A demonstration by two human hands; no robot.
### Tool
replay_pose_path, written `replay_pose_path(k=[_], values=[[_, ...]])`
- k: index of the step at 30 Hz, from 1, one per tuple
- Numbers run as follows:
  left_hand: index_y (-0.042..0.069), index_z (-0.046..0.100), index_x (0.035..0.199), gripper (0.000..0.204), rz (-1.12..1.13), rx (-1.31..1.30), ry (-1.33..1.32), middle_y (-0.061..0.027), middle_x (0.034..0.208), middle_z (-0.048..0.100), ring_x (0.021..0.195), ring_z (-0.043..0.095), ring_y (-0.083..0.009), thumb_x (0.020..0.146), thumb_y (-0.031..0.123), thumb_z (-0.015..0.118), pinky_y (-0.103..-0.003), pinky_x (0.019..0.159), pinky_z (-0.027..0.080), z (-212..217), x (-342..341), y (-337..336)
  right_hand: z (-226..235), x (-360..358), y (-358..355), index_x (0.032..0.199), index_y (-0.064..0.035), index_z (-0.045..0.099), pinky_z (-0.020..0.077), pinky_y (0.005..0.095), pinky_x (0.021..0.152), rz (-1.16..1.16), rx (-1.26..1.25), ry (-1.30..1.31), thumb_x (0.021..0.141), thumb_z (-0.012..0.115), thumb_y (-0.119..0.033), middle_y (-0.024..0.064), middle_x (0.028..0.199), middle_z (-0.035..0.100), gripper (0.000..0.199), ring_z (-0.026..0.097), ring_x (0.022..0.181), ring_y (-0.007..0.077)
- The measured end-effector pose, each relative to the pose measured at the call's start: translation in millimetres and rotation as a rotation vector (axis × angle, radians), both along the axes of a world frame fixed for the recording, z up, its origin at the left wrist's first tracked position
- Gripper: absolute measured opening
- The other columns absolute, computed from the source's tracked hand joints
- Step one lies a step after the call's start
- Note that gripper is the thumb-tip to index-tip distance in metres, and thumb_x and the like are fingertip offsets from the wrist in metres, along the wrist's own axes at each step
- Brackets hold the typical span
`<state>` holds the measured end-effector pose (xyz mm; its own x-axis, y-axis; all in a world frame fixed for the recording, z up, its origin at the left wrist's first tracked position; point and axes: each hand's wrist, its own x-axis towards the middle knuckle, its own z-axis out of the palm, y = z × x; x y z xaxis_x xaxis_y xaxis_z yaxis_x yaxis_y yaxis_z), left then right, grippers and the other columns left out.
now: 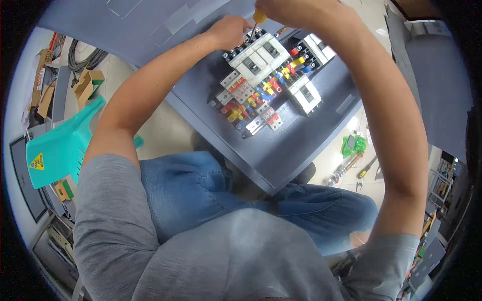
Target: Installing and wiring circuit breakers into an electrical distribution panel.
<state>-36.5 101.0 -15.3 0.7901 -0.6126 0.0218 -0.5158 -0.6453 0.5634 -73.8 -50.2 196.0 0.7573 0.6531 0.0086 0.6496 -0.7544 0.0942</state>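
1. Down on the person's lap, a dark grey metal panel (296, 145) is lying tilted across the blue jeans (201, 190), with one corner pointing toward the belly.
2. White circuit breakers (261, 55) and small terminal blocks with red, blue and yellow wire ends (256, 103) are sitting on the far half of the panel.
3. Up top, the right hand (291, 10) is wrapping tight around a screwdriver with a yellow handle (259, 17); its tip is pointing down onto the top of the breakers.
4. The left hand (228, 31) is curling its fingers and pinching near the screwdriver shaft, just beside the breakers.
5. The near half of the panel is lying bare, up to the edges.
6. Around it, a pale floor (170, 130) is showing.
7. On the left, a teal plastic chair (60, 145) and cardboard boxes (85, 85) are standing near.
8. On the right, a green roll (354, 145) and small tools (364, 170) are lying on the floor, well apart from the hands.
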Motion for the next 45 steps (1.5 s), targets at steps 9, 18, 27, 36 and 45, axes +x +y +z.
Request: replay_pose_path(k=[9, 18, 27, 36, 45], values=[[-0.003, 0.068, 0.095, 0.029, -0.058, 0.342, -0.037, -0.0245, 0.099, 0.067, 0.097, 0.065, -0.0427, 0.088, 0.016, 0.048, -0.047, 0.087, 0.052, -43, -11, -3, 4, 4, 4, 0.07, -0.0019, 0.069, 0.0531, 0.0419, 0.058, 0.024, -0.054, -0.017, 0.089, 0.061, -0.024, 0.0173, 0.067, 0.065, 0.03, 0.066, 0.061, 0.0349], [-0.003, 0.07, 0.092, 0.035, 0.424, -0.144, 0.205, -0.0251, 0.098, 0.068, 0.1, 0.063, -0.0419, 0.094, 0.024, 0.048, -0.048, 0.086, 0.05, -74, -26, -14, -5, 0, 9, 0.076, -0.0049, 0.073, 0.056, 0.0427, 0.067, 0.179, -0.111, -0.128, 0.085, 0.058, -0.019, 0.0188, 0.08, 0.069, 0.022, 0.07, 0.076, 0.0328], [-0.001, 0.068, 0.108, 0.029, 0.571, -0.401, 0.53, -0.0133, 0.099, 0.072, 0.092, 0.065, -0.0206, 0.095, 0.023, 0.058, -0.035, 0.083, 0.049, -80, -25, -14, 20, 6, 12, 0.083, -0.0017, 0.073, 0.0566, 0.0415, 0.075, -0.077, -0.122, 0.186, 0.085, 0.056, -0.019, 0.0206, 0.089, 0.071, 0.025, 0.07, 0.085, 0.0345], [0.005, 0.072, 0.101, 0.026, 0.661, -0.412, 0.47, -0.0158, 0.099, 0.072, 0.095, 0.068, -0.0292, 0.091, 0.026, 0.06, -0.038, 0.084, 0.051, -87, -30, -14, -15, 8, 17, 0.083, -0.0023, 0.074, 0.057, 0.0419, 0.073, 0.081, -0.133, 0.134, 0.086, 0.054, -0.015, 0.0208, 0.086, 0.071, 0.024, 0.071, 0.08, 0.033], [-0.001, 0.071, 0.098, 0.026, 0.509, -0.449, 0.466, -0.0123, 0.093, 0.073, 0.087, 0.066, -0.0194, 0.091, 0.022, 0.06, -0.035, 0.08, 0.05, -104, -15, -10, -55, 35, 16, 0.105, -0.0101, 0.074, 0.0571, 0.0461, 0.078, -0.122, -0.454, 0.166, 0.086, 0.06, -0.019, 0.0136, 0.11, 0.071, 0.025, 0.07, 0.099, 0.0303]])
